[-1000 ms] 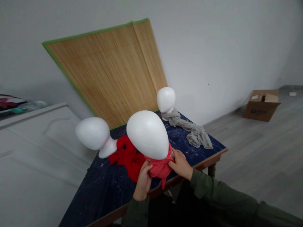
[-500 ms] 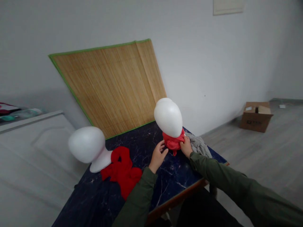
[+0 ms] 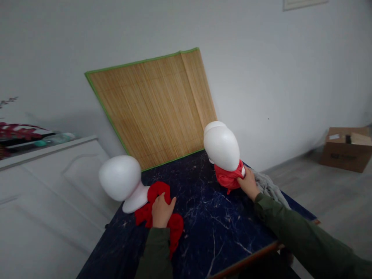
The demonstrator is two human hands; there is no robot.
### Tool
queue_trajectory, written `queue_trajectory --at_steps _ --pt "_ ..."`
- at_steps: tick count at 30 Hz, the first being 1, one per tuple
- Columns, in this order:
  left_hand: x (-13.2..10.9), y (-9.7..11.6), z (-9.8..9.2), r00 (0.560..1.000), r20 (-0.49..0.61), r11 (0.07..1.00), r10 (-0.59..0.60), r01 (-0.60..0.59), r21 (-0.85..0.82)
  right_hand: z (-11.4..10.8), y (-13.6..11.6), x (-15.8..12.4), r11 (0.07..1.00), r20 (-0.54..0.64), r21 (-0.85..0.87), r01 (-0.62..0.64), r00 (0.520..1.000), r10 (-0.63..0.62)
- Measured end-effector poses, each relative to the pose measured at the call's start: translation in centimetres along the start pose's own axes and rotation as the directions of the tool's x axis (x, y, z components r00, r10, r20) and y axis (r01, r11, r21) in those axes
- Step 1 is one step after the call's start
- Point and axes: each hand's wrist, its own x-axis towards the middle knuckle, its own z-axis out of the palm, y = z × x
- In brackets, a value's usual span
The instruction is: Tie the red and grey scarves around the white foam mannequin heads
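Note:
My left hand is over a bright red scarf that lies crumpled on the dark blue table. Its thumb stands apart from the fingers, and the fingertips reach onto the cloth. A white mannequin head leans just to the left of the scarf, its base on the table. On the right, a second white mannequin head has a coral-red cloth bunched around its neck. My right hand pinches this cloth at its right side. A grey knitted cloth lies beside that hand.
The marble-patterned table has a wooden edge at the front right. A bamboo mat with green trim rests against the wall behind. To the left stands a white cabinet with items on top. A cardboard box sits on the floor at right.
My left hand has left the coral-red cloth and moved left to the bright red scarf. My right hand stays at the coral-red cloth. The view has turned a little to the left.

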Motion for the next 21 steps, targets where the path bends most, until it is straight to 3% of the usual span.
queue_trajectory --at_steps 3,5,7,9,11,13,16,18,21 --pt "-0.3 -1.0 0.3 0.963 0.129 0.97 -0.235 0.223 0.1 -1.1 -1.8 -1.2 0.999 -0.052 -0.048 0.017 0.998 -0.019" --pt "-0.4 -1.3 0.5 0.94 0.196 0.961 -0.277 0.267 0.077 -1.8 -3.5 -2.5 0.993 -0.095 -0.059 0.105 0.989 -0.11" --pt "-0.4 -1.4 0.8 0.945 0.223 0.97 -0.241 0.242 0.024 -2.2 -5.1 -4.0 0.966 -0.091 -0.027 0.257 0.962 -0.259" --pt "-0.2 -1.3 1.2 0.959 0.228 0.983 -0.168 0.181 -0.038 -1.8 -6.6 -5.8 0.917 0.038 0.085 0.389 0.919 -0.393" --pt "-0.2 -0.9 1.6 0.969 0.237 0.987 -0.071 0.103 -0.124 -0.4 -7.7 -7.7 0.877 0.271 0.271 0.397 0.843 -0.465" --pt "-0.5 0.1 2.1 0.969 0.242 0.97 0.045 0.015 -0.241 1.9 -8.8 -9.4 0.88 0.466 0.414 0.231 0.777 -0.423" --pt "-1.5 2.4 2.4 0.94 0.252 0.899 0.228 -0.103 -0.426 6.0 -10.3 -11.1 0.878 0.628 0.428 -0.213 0.769 -0.119" --pt "-2.4 3.9 2.2 0.903 0.257 0.824 0.343 -0.158 -0.544 7.8 -11.2 -11.4 0.753 0.704 0.403 -0.521 0.702 0.109" --pt "-3.2 5.1 1.2 0.854 0.262 0.666 0.449 -0.125 -0.735 8.3 -11.9 -10.8 0.487 0.808 0.361 -0.795 0.528 0.263"
